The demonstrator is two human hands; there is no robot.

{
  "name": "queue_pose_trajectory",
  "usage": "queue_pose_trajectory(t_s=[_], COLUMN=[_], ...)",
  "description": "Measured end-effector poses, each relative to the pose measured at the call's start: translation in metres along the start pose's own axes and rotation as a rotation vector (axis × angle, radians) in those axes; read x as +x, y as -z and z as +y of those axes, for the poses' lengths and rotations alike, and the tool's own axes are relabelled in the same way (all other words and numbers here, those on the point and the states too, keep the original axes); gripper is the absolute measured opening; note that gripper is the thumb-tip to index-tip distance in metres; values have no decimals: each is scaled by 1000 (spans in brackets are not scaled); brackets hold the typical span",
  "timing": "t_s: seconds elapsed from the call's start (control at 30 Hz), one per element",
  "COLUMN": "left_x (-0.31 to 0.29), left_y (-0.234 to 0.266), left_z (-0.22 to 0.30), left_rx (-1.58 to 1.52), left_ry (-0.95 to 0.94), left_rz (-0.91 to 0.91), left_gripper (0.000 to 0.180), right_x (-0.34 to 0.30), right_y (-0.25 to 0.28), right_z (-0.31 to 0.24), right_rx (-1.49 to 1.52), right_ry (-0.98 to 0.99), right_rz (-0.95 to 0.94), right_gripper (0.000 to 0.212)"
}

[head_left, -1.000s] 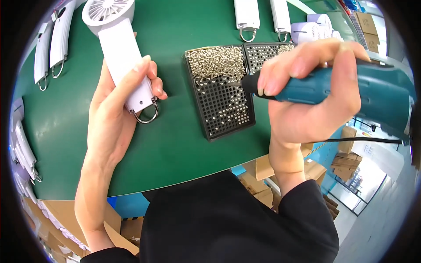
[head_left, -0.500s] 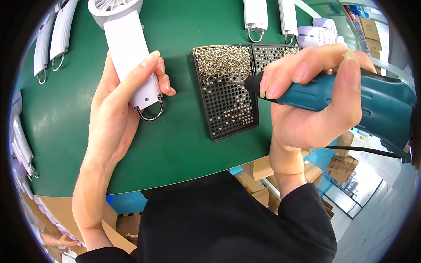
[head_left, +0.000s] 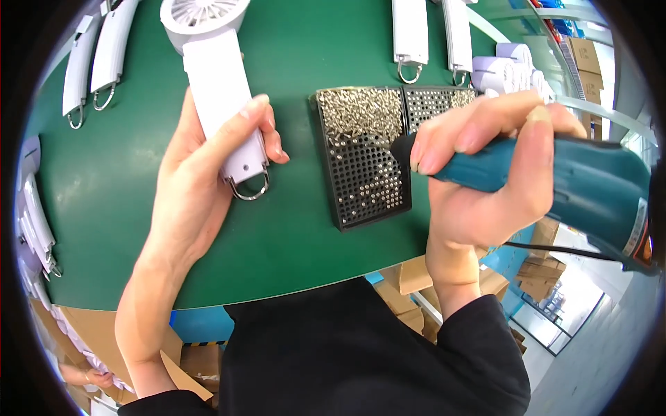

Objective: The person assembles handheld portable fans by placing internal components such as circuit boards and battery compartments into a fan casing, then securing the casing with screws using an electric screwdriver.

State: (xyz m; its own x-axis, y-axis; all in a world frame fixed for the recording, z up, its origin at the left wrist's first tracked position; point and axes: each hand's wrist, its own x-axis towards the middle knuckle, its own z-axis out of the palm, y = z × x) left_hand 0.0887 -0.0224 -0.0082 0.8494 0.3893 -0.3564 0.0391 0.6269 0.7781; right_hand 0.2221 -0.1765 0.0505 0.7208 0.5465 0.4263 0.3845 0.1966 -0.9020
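Observation:
My left hand [head_left: 208, 149] is wrapped round the white handle of a handheld fan [head_left: 220, 90], thumb along its edge. The fan's round grille points away from me, and a metal loop hangs at the near end beside a small hole. In my right hand [head_left: 492, 152] is a teal electric screwdriver [head_left: 596, 187], lying nearly level with its black nose to the left. That nose is over the right edge of a black screw tray [head_left: 347, 173]. Loose screws [head_left: 361, 111] are heaped at the tray's far end, and others stand in its holes. The bit's tip is hard to make out.
A second black tray [head_left: 433, 104] adjoins the first. White fan handles with metal loops lie at the far left [head_left: 114, 55] and far right [head_left: 411, 35]; more parts [head_left: 38, 215] line the left edge. White rounded pieces [head_left: 503, 73] sit at right. A cable [head_left: 562, 251] trails from the screwdriver.
The fan and my left hand appear slightly farther right and lower, as does the tray. The screwdriver's rear has dipped, and its nose remains near the tray's right edge.

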Motion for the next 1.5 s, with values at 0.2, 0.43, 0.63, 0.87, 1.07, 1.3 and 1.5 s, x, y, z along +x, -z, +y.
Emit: queue_pose_trajectory(t_s=[0.2, 0.43, 0.63, 0.87, 1.07, 1.3, 1.5], left_x=[-3, -8, -9, -8, -10, -12, -8], left_y=[0, -5, -4, 1, 3, 1, 0], left_z=[0, -8, -14, -11, -13, -14, -12], left_rx=[-2, -14, 0, -61, -49, -7, 13], left_ry=[7, 52, 29, 62, 47, 64, 67], left_rz=[6, -13, -65, -89, -83, -64, -57], left_gripper=[29, 40, 35, 37, 40, 42, 41], right_x=[0, -8, -11, -18, -20, -23, -23], right_y=[1, -3, -29, -50, -54, -57, -62], right_z=[-6, -19, -42, -40, -36, -33, -28], right_rx=[52, 233, 448, 377, 340, 325, 310], right_ry=[12, 29, 139, 192, 182, 151, 112], right_rz=[-58, 98, -128, -188, -214, -199, -180], right_gripper=[25, 27, 34, 41, 41, 36, 31])
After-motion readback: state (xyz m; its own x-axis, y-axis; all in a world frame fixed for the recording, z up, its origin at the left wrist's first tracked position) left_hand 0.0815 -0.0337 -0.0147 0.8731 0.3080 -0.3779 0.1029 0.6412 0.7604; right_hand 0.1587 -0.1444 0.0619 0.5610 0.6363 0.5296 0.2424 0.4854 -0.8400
